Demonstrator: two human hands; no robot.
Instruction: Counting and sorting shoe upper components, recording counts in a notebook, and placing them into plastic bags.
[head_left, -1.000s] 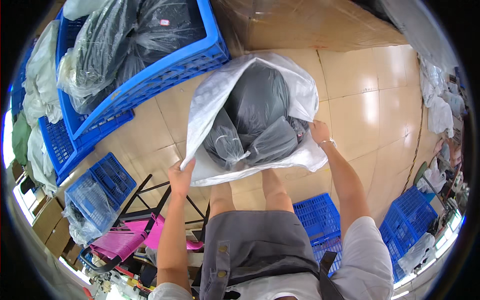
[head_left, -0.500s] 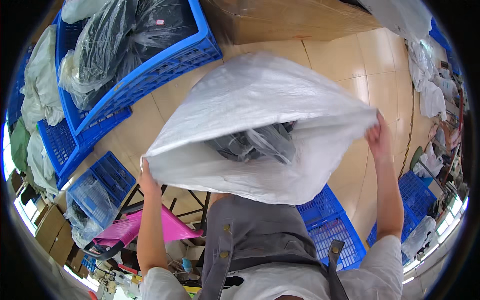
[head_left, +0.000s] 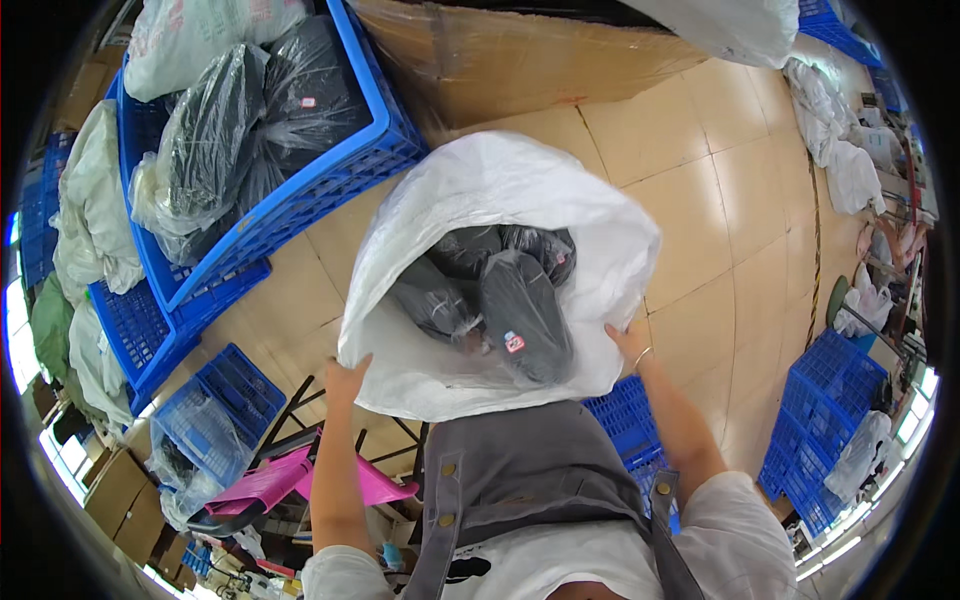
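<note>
A large white woven sack [head_left: 600, 235] stands in front of me with its mouth open upward. Inside it lie several dark bundles [head_left: 522, 310] wrapped in clear plastic; one carries a small red-and-white sticker. My left hand [head_left: 347, 380] is closed on the sack's edge at its near left corner. On the near right side my right hand [head_left: 632, 345] grips the sack, its fingertips partly hidden by the white cloth. A thin bracelet circles my right wrist.
A blue crate [head_left: 300, 195] at the upper left holds more plastic-wrapped dark bundles. A big cardboard box [head_left: 520, 65] stands beyond the sack. Blue crates [head_left: 820, 430] are stacked at the right, and another blue crate [head_left: 625, 415] sits beside my legs. A pink chair-like piece [head_left: 275, 480] is at lower left.
The sack's mouth has gone from stretched wide and flat to round and open, showing the bundles inside. My right hand has come inward and down; my left has moved slightly right and down.
</note>
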